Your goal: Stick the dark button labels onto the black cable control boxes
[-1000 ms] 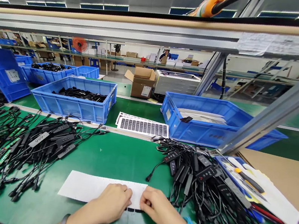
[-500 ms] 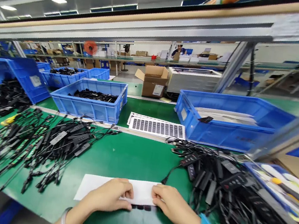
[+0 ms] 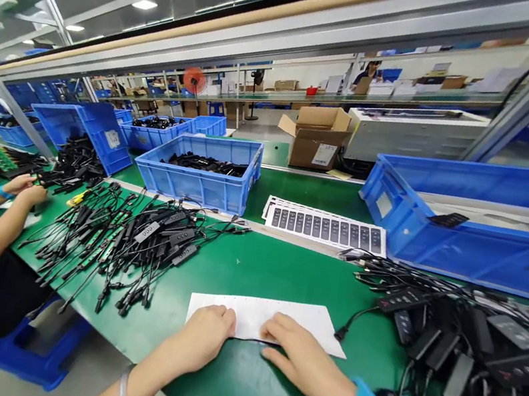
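A white label sheet (image 3: pixel 253 308) lies on the green bench with its plain side up, a thin dark line along its near edge. My left hand (image 3: pixel 208 334) is closed at that near edge, fingertips curled on the sheet. My right hand (image 3: pixel 293 345) rests its fingers on the sheet's middle, the thumb apart and nothing held between. Past the sheet lies a similar sheet of black labels (image 3: pixel 325 227), face up. A black cable plug (image 3: pixel 340 333) touches or nearly touches the sheet's right end.
Piles of black cables with small control boxes lie left (image 3: pixel 150 240) and right (image 3: pixel 448 343). Blue crates stand behind, one with black parts (image 3: pixel 185 188), one with white sheets (image 3: pixel 488 256). A co-worker's hands (image 3: pixel 27 189) work at the far left. An open carton (image 3: pixel 317 142) stands behind.
The view has swung left. The black labels showing below the sheet's near edge are now out of sight. My right hand's thumb and fingers have parted, and my left fingers have curled in.
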A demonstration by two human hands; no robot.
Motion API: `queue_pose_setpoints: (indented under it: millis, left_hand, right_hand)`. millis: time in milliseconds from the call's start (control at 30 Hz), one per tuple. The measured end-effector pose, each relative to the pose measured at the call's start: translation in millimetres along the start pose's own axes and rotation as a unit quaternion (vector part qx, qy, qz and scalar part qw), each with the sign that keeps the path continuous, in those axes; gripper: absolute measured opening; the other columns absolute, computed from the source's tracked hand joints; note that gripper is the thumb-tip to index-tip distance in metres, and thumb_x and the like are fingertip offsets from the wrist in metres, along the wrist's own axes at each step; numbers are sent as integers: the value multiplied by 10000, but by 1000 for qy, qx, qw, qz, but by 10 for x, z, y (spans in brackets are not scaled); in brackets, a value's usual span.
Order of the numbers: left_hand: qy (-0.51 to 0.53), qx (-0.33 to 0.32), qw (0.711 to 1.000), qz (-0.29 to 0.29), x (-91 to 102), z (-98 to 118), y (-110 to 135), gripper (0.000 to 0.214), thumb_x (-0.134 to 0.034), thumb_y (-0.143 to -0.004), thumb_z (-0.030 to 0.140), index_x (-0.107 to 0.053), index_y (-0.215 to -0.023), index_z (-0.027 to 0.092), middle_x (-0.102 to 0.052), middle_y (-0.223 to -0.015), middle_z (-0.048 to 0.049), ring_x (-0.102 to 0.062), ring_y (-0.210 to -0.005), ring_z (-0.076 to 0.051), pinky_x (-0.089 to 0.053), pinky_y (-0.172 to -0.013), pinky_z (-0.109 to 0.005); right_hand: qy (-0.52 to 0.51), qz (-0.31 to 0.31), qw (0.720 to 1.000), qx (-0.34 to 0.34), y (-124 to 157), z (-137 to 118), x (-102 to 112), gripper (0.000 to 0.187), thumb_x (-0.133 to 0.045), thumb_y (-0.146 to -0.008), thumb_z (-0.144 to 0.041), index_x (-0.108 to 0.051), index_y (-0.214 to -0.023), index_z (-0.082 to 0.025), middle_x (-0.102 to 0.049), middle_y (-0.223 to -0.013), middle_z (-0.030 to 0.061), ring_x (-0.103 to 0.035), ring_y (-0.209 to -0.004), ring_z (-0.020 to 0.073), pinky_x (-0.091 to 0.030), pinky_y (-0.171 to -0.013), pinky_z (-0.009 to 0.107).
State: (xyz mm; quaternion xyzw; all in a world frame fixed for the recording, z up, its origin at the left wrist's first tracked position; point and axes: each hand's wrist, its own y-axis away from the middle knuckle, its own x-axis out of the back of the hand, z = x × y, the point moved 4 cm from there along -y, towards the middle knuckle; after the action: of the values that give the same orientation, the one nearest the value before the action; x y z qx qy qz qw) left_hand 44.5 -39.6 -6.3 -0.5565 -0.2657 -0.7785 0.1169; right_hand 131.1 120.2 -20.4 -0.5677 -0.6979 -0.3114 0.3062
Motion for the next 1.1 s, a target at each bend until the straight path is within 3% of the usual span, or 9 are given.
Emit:
queue_pose_setpoints:
  millis: [100,233,367,467,567,700,933,1100]
  left_hand:
    - [-18,-20,1000,-7,31,-11,-34,189,-400,-907,99,-568,-981,145,-634,-909,-64,-586,-783,-195,-431,-693,-293]
    - [-56,-48,997,-2,-5,-17,-71,191,-389,-967,176,-579,-976,157,-622,-958,-71,-577,-874,-214,-431,-760,-319]
    - [-100,-71,992,-6,-52,61,-66,272,-310,-955,89,-578,-963,134,-599,-1013,-122,-541,-968,-268,-415,-820,-382]
    - [-110,-59,992,-16,-25,108,-68,310,-292,-920,37,-580,-1000,116,-601,-1016,-146,-545,-976,-285,-421,-815,-390]
    - [-99,-34,994,-35,36,75,-123,294,-343,-874,17,-593,-1004,99,-624,-966,-149,-585,-905,-277,-442,-749,-364]
    - [-58,-47,996,-58,120,-48,-232,203,-431,-871,94,-624,-918,133,-663,-868,-94,-624,-793,-236,-442,-672,-306]
    - [-17,-78,996,-26,162,-139,-198,233,-424,-965,258,-650,-964,204,-677,-985,-12,-622,-905,-171,-445,-774,-250]
    - [-53,-12,998,-11,16,11,-161,260,-375,-929,153,-618,-1006,103,-632,-1002,-146,-590,-946,-286,-454,-804,-382]
  right_hand:
    - [23,4,1000,-6,-230,-90,-80,170,-456,-928,-96,-612,-885,-147,-595,-918,65,-545,-868,190,-384,-753,272]
    - [36,-25,999,8,-384,-83,-29,182,-516,-856,-41,-624,-765,-154,-609,-806,30,-550,-749,167,-351,-665,252]
    - [56,-29,997,33,-395,-140,3,163,-519,-850,-46,-646,-817,-144,-612,-878,65,-554,-830,198,-355,-703,266]
    - [50,-27,998,38,-402,-192,-35,155,-516,-887,-84,-655,-862,-147,-620,-923,64,-558,-869,189,-370,-750,252]
    - [37,-33,999,16,-456,-182,-57,197,-506,-873,-69,-659,-786,-158,-634,-823,34,-568,-789,162,-360,-714,231]
    - [37,-35,999,-18,-551,-136,-38,223,-482,-841,-50,-656,-742,-147,-634,-750,42,-563,-723,164,-319,-652,237]
    - [15,-55,998,-18,-617,-116,-12,228,-514,-816,-54,-702,-756,-167,-671,-759,18,-587,-728,157,-337,-657,222]
    - [12,-60,998,-18,-590,-133,-22,198,-554,-812,-67,-719,-797,-177,-691,-815,0,-608,-776,143,-358,-694,202]
